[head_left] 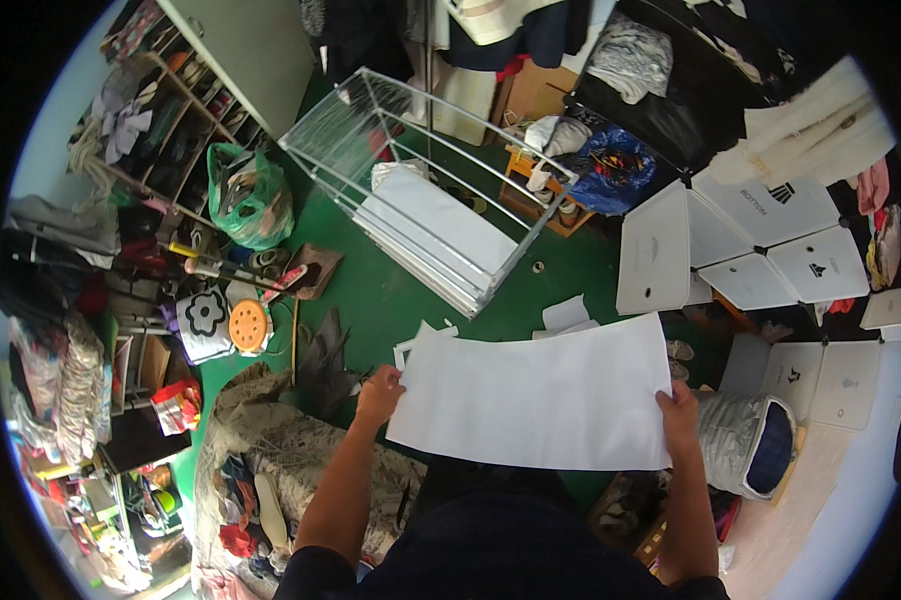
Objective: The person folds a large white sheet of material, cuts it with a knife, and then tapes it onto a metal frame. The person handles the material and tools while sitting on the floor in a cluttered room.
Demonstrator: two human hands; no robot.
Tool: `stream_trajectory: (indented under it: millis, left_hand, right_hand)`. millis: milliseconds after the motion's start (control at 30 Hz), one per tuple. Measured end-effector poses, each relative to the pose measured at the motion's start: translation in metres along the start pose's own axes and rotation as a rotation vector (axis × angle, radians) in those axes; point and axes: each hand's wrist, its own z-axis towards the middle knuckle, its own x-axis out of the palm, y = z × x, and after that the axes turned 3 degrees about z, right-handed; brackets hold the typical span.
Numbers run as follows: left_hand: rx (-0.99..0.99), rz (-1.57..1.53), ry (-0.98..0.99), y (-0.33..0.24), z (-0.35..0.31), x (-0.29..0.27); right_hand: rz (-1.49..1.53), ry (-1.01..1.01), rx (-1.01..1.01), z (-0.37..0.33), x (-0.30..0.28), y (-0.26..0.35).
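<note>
A large white sheet [536, 395], slightly bowed, stretches between my two hands in front of my body. My left hand [381, 393] pinches its left edge, and my right hand [679, 405] grips the right edge. Beyond it on the green floor stands a metal-framed rack [441, 180] with clear plastic around its far left end. White panels [436, 225] lie stacked in the bottom of that rack. White scraps [568, 315] rest on the floor just past the sheet, partly hidden by it.
At the left are a green plastic bag [249, 195], a shoe shelf [176, 130], an orange round stool top [251, 326] and a dustpan [319, 270]. White cube cabinets [656, 250] and a silver storage bag [736, 445] stand at the right. A blue bag [616, 170] sits behind the rack.
</note>
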Motion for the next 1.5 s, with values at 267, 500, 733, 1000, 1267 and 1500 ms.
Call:
stream_trajectory:
  millis: [267, 500, 733, 1000, 1267, 1500]
  left_hand:
    - [0.376, 0.057, -0.450, -0.173, 0.051, -0.045]
    - [0.857, 0.612, -0.336, -0.262, 0.107, -0.117]
    - [0.845, 0.718, -0.141, -0.253, 0.145, -0.102]
    - [0.912, 0.658, -0.170, -0.257, 0.161, -0.081]
    - [0.870, 0.569, -0.211, -0.270, 0.135, -0.048]
    - [0.786, 0.500, -0.256, -0.281, 0.113, -0.016]
  right_hand:
    - [-0.004, 0.082, -0.113, 0.002, -0.023, 0.067]
    - [-0.120, 0.083, -0.213, 0.014, -0.005, 0.069]
    - [-0.087, 0.061, -0.238, 0.033, -0.018, 0.074]
    - [0.090, 0.061, -0.215, 0.046, -0.031, 0.086]
    - [0.304, 0.025, -0.205, 0.054, -0.032, 0.107]
    - [0.297, 0.082, -0.326, 0.066, -0.031, 0.125]
